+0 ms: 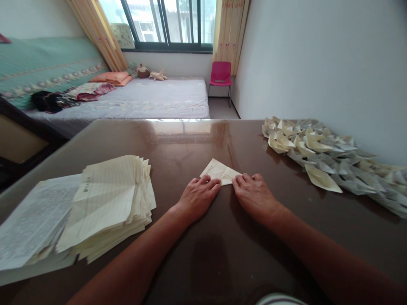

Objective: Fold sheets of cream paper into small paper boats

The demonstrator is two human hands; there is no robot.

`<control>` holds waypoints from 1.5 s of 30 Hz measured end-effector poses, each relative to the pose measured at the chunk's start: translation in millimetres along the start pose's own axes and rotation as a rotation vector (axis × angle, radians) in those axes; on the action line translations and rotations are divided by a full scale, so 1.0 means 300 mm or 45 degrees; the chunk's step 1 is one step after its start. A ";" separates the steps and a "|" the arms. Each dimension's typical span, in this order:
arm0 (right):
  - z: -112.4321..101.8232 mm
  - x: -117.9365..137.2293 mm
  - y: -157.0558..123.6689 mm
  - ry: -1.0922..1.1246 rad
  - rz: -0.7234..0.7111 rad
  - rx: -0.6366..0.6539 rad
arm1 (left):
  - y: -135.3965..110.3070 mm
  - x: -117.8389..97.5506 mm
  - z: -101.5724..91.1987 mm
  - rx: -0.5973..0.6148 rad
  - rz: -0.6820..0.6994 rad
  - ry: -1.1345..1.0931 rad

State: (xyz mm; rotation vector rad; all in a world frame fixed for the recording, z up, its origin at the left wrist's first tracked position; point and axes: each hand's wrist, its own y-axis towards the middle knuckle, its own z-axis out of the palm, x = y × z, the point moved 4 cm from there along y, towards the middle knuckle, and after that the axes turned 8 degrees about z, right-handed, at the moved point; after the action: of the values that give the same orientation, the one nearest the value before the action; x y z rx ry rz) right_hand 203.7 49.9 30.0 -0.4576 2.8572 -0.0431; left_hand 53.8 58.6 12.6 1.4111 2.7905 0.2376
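A small folded piece of cream paper (219, 170) lies on the glossy brown table (203, 254), just beyond my fingers. My left hand (197, 195) rests palm down with its curled fingertips pressing the paper's near left edge. My right hand (252, 192) lies beside it, fingers bent, pinching or pressing the paper's near right corner. The two hands almost touch over the fold.
A thick stack of cream lined sheets (111, 203) sits at the left, over printed pages (34, 220). Many folded paper boats (324, 156) are heaped along the right wall. Beyond the table are a bed (143, 99), a pink chair (221, 74) and a window.
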 end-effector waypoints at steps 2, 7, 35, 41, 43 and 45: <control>-0.005 -0.012 -0.001 -0.017 0.028 0.028 | -0.001 0.001 0.000 -0.005 0.002 0.001; -0.025 -0.011 0.005 0.006 0.068 -0.001 | 0.000 -0.002 0.002 -0.014 -0.008 0.014; 0.086 -0.063 0.110 0.808 -0.245 -0.376 | 0.001 -0.031 -0.022 -0.119 0.239 -0.035; 0.103 -0.083 0.123 1.102 -0.315 -0.284 | -0.004 0.007 -0.014 -0.064 -0.007 -0.383; 0.104 -0.085 0.124 1.175 -0.348 -0.226 | -0.003 0.031 -0.004 -0.096 -0.116 -0.473; 0.099 -0.087 0.123 1.201 -0.377 -0.171 | 0.000 0.051 0.011 -0.122 -0.244 -0.527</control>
State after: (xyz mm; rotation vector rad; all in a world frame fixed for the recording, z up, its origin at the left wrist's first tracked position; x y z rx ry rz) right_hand 223.8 93.2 5.0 -1.1422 3.6734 -0.1570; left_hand 44.9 71.3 10.3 1.0232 2.5092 0.0654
